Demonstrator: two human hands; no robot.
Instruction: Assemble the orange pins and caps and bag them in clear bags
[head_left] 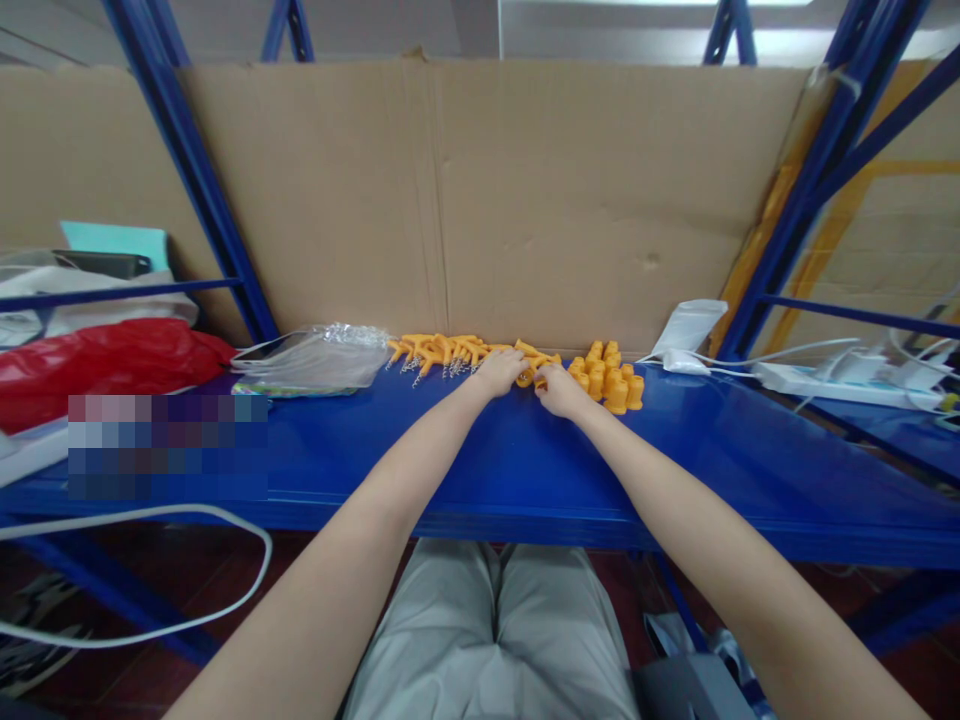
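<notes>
Both my arms reach forward over a blue metal shelf (480, 470). My left hand (501, 370) and my right hand (559, 390) meet at the far side, fingers curled round a small orange plastic piece (529, 375) between them. Left of the hands lies a row of orange T-shaped pieces with small metal springs (439, 352). Right of the hands stands a cluster of orange plastic caps (611, 378), upright. The exact grip of the fingers is too small to make out.
A brown cardboard sheet (480, 200) backs the shelf. A clear plastic bag (315, 358) and a red bag (97, 365) lie at the left. A white pouch (690, 330), white cables and a power strip (840, 382) sit at the right. Blue uprights (195, 180) frame the bay.
</notes>
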